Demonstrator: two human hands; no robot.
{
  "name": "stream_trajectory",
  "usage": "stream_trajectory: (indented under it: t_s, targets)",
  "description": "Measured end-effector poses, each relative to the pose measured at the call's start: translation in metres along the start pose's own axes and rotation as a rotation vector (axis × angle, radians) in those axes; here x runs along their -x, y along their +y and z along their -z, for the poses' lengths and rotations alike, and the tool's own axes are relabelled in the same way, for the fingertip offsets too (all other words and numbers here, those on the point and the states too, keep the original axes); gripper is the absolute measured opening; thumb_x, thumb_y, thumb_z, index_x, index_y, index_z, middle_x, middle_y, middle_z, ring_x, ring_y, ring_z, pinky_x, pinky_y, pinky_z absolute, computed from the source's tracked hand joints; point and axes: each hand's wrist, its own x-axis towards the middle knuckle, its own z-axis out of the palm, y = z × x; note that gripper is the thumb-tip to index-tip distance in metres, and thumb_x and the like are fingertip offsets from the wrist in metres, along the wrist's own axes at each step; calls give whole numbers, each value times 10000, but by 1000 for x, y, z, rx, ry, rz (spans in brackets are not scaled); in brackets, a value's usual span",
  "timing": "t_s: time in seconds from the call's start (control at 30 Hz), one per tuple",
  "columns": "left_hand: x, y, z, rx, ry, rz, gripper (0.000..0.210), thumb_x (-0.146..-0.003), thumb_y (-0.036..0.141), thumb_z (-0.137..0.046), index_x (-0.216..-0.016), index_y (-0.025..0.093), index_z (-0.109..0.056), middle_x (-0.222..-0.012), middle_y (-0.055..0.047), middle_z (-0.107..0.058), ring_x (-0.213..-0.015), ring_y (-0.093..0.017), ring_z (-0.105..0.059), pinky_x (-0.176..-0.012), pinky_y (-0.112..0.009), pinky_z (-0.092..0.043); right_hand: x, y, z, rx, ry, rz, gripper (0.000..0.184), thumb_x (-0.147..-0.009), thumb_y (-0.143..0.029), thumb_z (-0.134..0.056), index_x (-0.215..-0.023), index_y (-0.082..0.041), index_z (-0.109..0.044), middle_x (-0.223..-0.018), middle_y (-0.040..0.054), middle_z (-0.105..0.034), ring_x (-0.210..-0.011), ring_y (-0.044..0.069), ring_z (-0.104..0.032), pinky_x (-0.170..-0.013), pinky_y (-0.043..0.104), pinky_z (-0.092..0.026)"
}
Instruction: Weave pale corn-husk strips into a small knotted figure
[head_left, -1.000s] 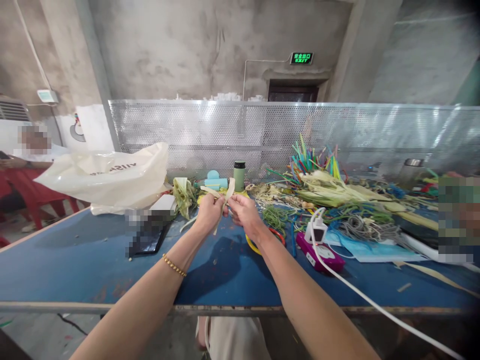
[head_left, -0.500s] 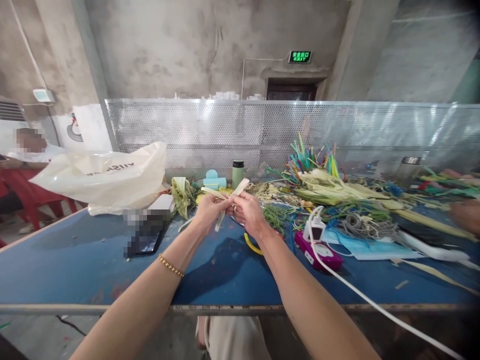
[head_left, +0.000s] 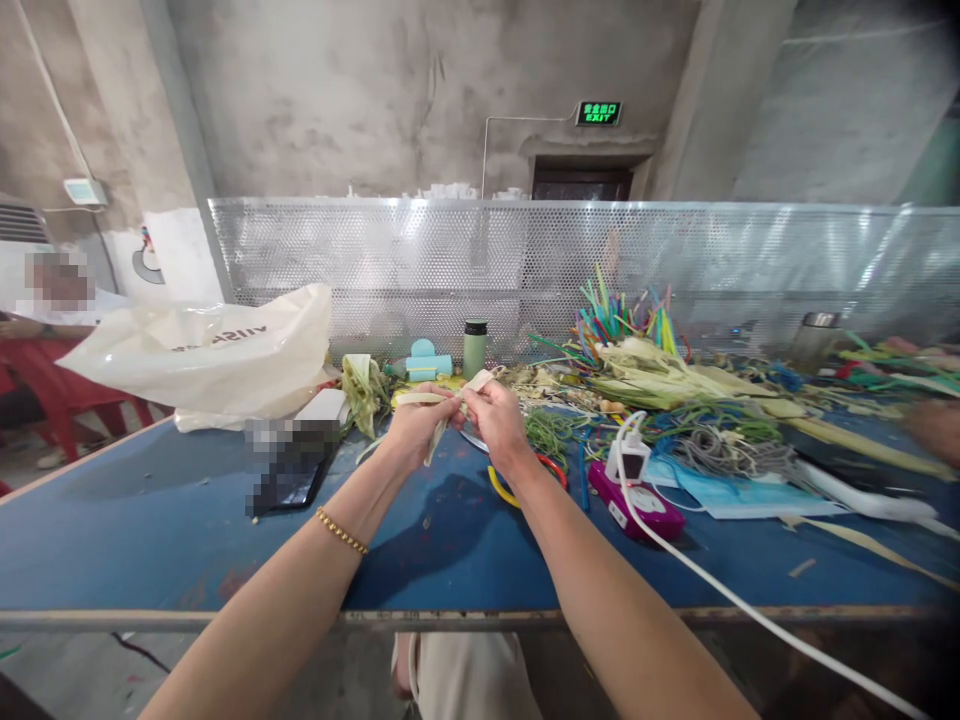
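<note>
Left hand (head_left: pixel 414 425) and right hand (head_left: pixel 496 415) close together, each pinched on pale husk strips (head_left: pixel 418 398), held above blue surface (head_left: pixel 292 570). Join hidden; can't tell if crossed or knotted.
Risks, my read:
- Uneven pull could split thin strip.
- Light pinch could let join slip.
- Hanging tail could snag yellow tube (head_left: pixel 498 489) near right wrist.
- Right-arm swing could catch white cable (head_left: pixel 735 598), drag purple box (head_left: pixel 666 518).
</note>
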Motion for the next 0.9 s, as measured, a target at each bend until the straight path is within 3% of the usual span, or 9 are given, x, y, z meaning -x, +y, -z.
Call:
stream_trajectory:
  t_s: [0.2,0.33,0.4,0.47,0.53,0.63,0.77,0.9]
  targets:
    - [1,0,-2,2,1,-41,229,-602,197,-757,-710,137,-563,-526,-17,-638,-512,-145,-607,-560,-263,-466,3,-3,-2,-99,0,-34,167,-722,-307,-598,-661,-209,-477,-458,-83,-405,-394,68,-299,-415,222,-234]
    - [-2,-2,2,-67,17,-87,198,-626,202,-742,-708,138,-574,-521,-9,-629,-500,-130,-578,-543,-252,-441,-4,5,2,71,-33,20,189,-768,-332,-577,-648,-200,-513,-487,-52,-461,-443,96,-392,-468,233,-310]
    - [-6,-4,7,-148,27,-89,174,-639,207,-732,-702,136,-587,-510,-6,-620,-473,-120,-549,-512,-241,-413,-7,6,7,255,8,125,194,-804,-343,-558,-687,-189,-559,-591,1,-559,-548,135,-496,-548,255,-388]
    - [-10,-6,11,-198,39,-73,154,-641,204,-721,-710,134,-603,-496,1,-610,-460,-121,-538,-504,-241,-415,-8,3,13,465,127,306,160,-817,-322,-570,-852,-173,-619,-813,66,-633,-725,183,-568,-665,291,-442]
    - [-13,-8,14,-257,45,-52,139,-641,190,-704,-729,136,-611,-497,6,-611,-467,-128,-553,-510,-242,-427,-5,-2,17,671,216,497,253,-843,-278,-556,-1056,-161,-625,-1032,125,-613,-895,225,-574,-785,337,-455]
    - [-13,-13,16,-434,-66,-60,88,-653,171,-670,-706,132,-611,-492,4,-609,-462,-117,-543,-499,-226,-406,1,-10,19,907,135,655,231,-886,-266,-547,-1054,-170,-675,-1038,128,-603,-1019,257,-540,-905,374,-421]
    - [-14,-21,21,-554,-163,-122,101,-658,182,-657,-731,137,-603,-528,15,-618,-483,-110,-538,-478,-209,-370,2,-9,18,1037,-32,586,105,-825,-272,-663,-874,-212,-736,-932,81,-644,-968,250,-544,-874,372,-402]
    - [-15,-22,23,-590,-213,-139,102,-660,196,-661,-682,148,-574,-559,6,-639,-516,-114,-556,-503,-213,-384,-5,-3,19,940,-100,478,46,-785,-211,-683,-803,-216,-724,-822,36,-672,-824,194,-567,-776,313,-398]
